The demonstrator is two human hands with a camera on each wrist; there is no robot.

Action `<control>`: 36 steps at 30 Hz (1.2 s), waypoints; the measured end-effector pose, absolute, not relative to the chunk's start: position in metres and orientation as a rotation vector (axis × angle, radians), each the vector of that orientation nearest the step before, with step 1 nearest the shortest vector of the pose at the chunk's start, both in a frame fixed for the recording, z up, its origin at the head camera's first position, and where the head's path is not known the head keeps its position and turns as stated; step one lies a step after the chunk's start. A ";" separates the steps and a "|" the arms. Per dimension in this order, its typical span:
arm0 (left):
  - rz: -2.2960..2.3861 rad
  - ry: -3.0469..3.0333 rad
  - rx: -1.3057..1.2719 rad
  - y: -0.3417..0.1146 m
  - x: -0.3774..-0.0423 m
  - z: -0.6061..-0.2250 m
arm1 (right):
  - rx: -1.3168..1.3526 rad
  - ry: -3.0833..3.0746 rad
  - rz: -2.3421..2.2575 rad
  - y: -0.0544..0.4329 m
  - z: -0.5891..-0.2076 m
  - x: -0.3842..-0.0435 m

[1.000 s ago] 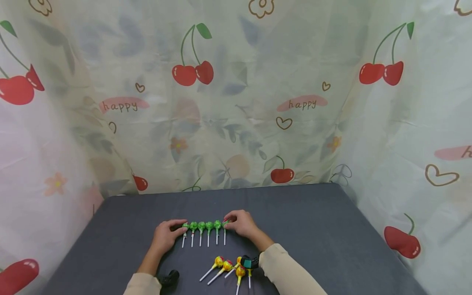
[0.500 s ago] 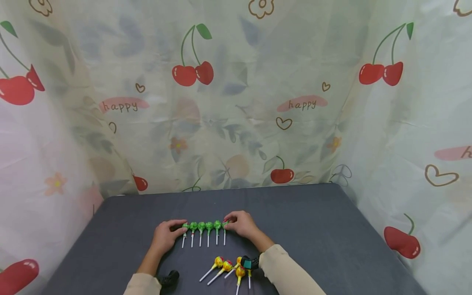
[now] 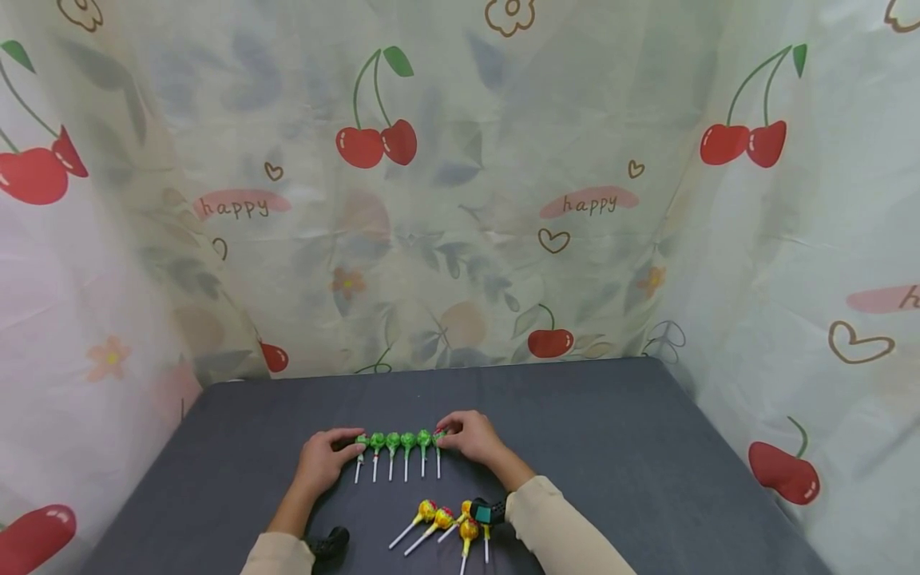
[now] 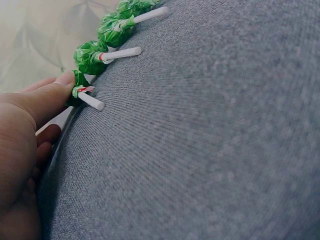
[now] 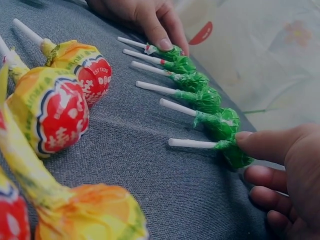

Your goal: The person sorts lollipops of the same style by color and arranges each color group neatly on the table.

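Note:
A row of several green-wrapped lollipops (image 3: 393,441) lies side by side on the dark grey table, white sticks toward me. At the row's left end, my left hand (image 3: 319,463) pinches the head of the outermost lollipop (image 4: 79,81) between thumb and fingers. My right hand (image 3: 473,437) does the same at the other end, its thumb pressed on the rightmost green lollipop (image 5: 235,154). The heads sit close together in a nearly straight line. Fingers partly cover both end lollipops.
Several yellow-and-red wrapped lollipops (image 3: 442,518) lie loosely nearer me, partly under my right wrist with its black band (image 3: 492,511). The grey table (image 3: 611,455) reaches back to a curtain (image 3: 446,263) printed with cherries, which also hangs at both sides.

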State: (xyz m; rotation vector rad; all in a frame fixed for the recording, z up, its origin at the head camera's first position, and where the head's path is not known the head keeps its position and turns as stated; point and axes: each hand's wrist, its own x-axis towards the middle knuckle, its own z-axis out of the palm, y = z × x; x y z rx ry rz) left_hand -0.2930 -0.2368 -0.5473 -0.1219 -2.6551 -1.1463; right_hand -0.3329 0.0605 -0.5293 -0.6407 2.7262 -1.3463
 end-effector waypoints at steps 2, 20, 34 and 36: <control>-1.143 -2.656 -0.122 -0.237 -0.293 -0.547 | -0.640 2.723 -1.352 0.061 -0.529 -0.333; -1.141 -2.682 -0.130 -0.238 -0.293 -0.547 | -0.601 2.685 -1.438 0.071 -0.520 -0.325; -1.143 -2.679 -0.121 -0.238 -0.293 -0.548 | -0.679 2.649 -1.402 0.081 -0.511 -0.301; -1.137 -2.680 -0.125 -0.238 -0.294 -0.549 | -0.702 2.641 -1.384 0.081 -0.510 -0.296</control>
